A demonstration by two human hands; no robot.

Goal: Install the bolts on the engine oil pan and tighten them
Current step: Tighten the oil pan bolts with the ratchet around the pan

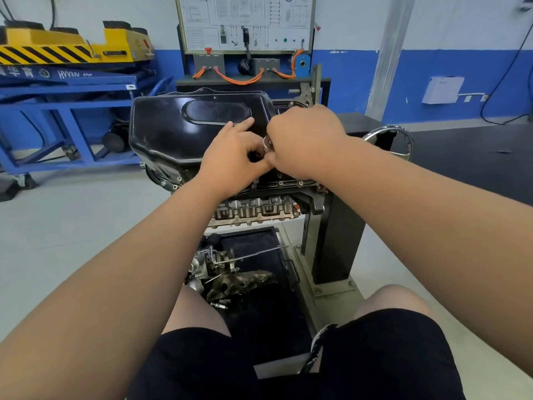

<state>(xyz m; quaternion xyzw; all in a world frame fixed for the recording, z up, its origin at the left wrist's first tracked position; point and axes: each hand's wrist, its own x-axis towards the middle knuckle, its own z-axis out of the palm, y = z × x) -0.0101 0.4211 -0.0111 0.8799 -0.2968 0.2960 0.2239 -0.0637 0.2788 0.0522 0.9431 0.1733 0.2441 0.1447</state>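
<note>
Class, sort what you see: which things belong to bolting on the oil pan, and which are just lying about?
Job: oil pan, flange bolts, silver tool, left hand, right hand.
Lying about: loose engine parts below, blue lift table, wiring board.

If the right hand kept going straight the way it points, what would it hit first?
Probably the left hand, close against the right hand, which grips a silver tool, over the oil pan edge; whether the hands already touch is unclear.
</note>
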